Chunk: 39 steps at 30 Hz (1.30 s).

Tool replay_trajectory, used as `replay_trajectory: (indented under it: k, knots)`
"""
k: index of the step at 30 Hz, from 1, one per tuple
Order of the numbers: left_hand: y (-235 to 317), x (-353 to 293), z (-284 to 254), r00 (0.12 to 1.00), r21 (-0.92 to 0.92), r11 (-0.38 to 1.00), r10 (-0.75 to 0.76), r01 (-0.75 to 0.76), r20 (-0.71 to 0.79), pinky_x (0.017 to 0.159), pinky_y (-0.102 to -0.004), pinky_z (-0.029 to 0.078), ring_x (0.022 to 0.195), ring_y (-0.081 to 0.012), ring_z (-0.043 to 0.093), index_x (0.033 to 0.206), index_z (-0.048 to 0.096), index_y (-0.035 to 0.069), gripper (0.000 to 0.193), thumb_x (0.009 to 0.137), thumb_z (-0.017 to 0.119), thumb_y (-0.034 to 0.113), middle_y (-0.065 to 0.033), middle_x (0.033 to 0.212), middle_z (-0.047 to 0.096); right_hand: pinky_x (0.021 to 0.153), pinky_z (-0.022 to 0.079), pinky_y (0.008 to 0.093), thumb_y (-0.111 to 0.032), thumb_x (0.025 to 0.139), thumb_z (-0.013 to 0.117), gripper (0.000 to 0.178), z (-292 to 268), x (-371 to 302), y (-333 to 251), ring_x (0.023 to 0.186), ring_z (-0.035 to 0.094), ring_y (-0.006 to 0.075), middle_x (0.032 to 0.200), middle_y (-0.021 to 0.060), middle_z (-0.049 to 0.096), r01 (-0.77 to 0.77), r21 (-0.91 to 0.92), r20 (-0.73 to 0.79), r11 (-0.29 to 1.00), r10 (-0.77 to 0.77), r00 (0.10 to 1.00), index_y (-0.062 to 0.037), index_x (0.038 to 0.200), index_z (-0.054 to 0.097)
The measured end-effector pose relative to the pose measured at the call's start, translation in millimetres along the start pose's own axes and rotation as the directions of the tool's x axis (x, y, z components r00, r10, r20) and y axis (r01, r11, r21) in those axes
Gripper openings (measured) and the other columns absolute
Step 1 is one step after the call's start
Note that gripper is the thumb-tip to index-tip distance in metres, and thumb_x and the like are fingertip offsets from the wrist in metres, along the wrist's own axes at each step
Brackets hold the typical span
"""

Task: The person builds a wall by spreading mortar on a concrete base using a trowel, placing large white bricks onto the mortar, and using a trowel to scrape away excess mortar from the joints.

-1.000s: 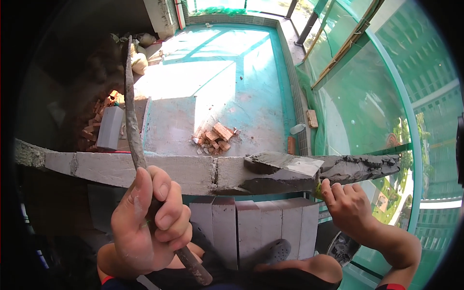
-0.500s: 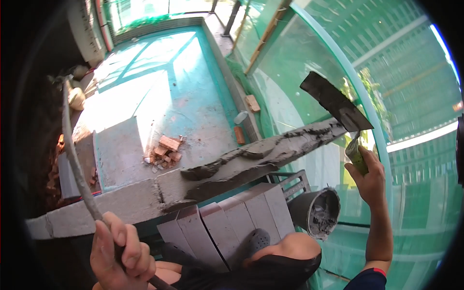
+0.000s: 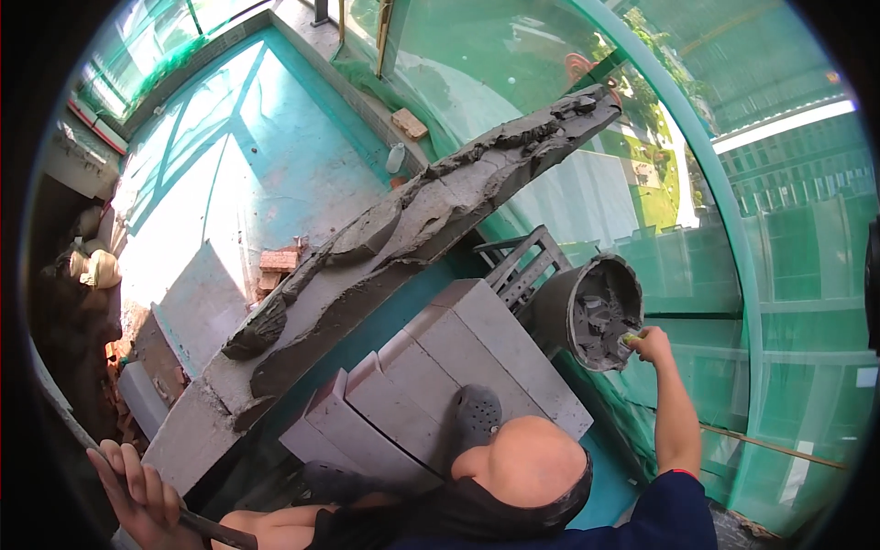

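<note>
At the right, my right hand [image 3: 653, 345] is closed around the green handle of a trowel [image 3: 629, 340], over the rim of a black bucket [image 3: 539, 307]. The trowel's blade cannot be told apart from the grey mortar [image 3: 600, 316] inside. Low on the left, my left hand [image 3: 142, 490] wraps round a long grey pole [image 3: 218, 530], which looks bent near the picture's rim. Between my hands a pale block wall [image 3: 197, 426] runs diagonally away. Rough wet mortar [image 3: 367, 238] lies in ridges along its top.
Pale blocks [image 3: 440, 367] are stacked before the wall, with my grey clog [image 3: 478, 417] on them. A dark slatted stand [image 3: 527, 266] touches the bucket. Beyond the wall lie broken red bricks [image 3: 278, 261], a single brick [image 3: 410, 124] and a clear bottle [image 3: 395, 158]. Green netting [image 3: 797, 321] hangs at right.
My right hand has lowered the trowel from above the wall's far end to the bucket. My left hand and the pole now appear lower and farther left. The whole view has turned.
</note>
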<state>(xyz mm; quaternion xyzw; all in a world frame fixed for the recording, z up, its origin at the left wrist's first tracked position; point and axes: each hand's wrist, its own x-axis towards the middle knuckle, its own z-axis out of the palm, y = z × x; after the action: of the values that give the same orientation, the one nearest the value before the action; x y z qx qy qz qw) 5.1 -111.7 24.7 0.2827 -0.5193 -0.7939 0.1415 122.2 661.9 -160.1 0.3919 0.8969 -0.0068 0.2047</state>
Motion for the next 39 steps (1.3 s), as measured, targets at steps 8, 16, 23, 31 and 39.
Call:
replay_trajectory:
  k: [8, 16, 23, 31, 39]
  knots:
    - [17, 22, -71, 0.988, 0.606, 0.785, 0.152, -0.13, 0.015, 0.036, -0.0189, 0.024, 0.042, -0.0022, 0.03, 0.095, 0.046, 0.01, 0.015, 0.1, 0.052, 0.023, 0.004, 0.064, 0.04, 0.077, 0.051, 0.0475, -0.032, 0.07, 0.069, 0.039, 27, 4, -18, 0.09, 0.064, 0.0406, 0.091, 0.0241, 0.066, 0.087, -0.224, 0.059, 0.971, -0.076, 0.995, 0.0021, 0.089, 0.064]
    - [-13, 63, -227, 0.974, 0.976, 0.185, 0.213, -0.113, 0.072, 0.062, -0.0236, 0.036, 0.069, -0.0075, 0.041, 0.095, 0.06, 0.003, 0.013, 0.093, 0.06, 0.016, 0.0037, 0.078, 0.047, 0.051, 0.045, 0.0281, -0.027, 0.093, 0.059, 0.037, 41, -69, -121, 0.055, 0.06, 0.0136, 0.061, 0.0068, 0.061, 0.072, 0.46, 0.536, 0.885, -0.341, 0.772, 0.0006, 0.069, 0.063]
    - [-70, 41, -214, 0.883, 0.988, 0.13, 0.47, -0.082, 0.011, 0.079, -0.0408, 0.049, 0.088, -0.0309, 0.06, 0.103, 0.061, 0.001, 0.022, 0.091, 0.065, 0.02, -0.0159, 0.095, 0.064, 0.054, 0.05, 0.034, -0.049, 0.087, 0.063, 0.059, 157, -111, -31, 0.064, 0.063, 0.0206, 0.088, 0.0122, 0.065, -0.334, 0.129, 0.745, 0.934, 0.131, 0.654, 0.0043, 0.111, 0.06]
    - [-57, 55, -238, 0.897, 0.958, -0.258, 0.383, -0.126, 0.221, 0.077, -0.0294, 0.041, 0.081, -0.0155, 0.046, 0.1, 0.05, -0.001, 0.016, 0.092, 0.058, 0.01, -0.0041, 0.082, 0.046, 0.097, 0.021, 0.0679, -0.081, 0.078, 0.044, 0.099, 244, -146, 60, 0.13, 0.032, 0.0479, 0.149, 0.02, 0.03, -0.906, 0.365, 0.78, 0.215, 0.461, 0.424, -0.0121, 0.148, 0.028]
    - [-34, 75, -269, 0.961, 0.986, -0.084, 0.223, -0.146, 0.161, 0.064, -0.0266, 0.04, 0.069, -0.012, 0.041, 0.088, 0.046, 0.002, 0.016, 0.08, 0.06, -0.001, -0.0014, 0.075, 0.042, 0.106, 0.007, 0.0714, -0.084, 0.078, 0.039, 0.095, 276, -152, 85, 0.136, 0.031, 0.0444, 0.151, 0.0156, 0.035, -0.904, 0.427, 0.844, -0.018, 0.366, 0.392, -0.0187, 0.146, 0.037]
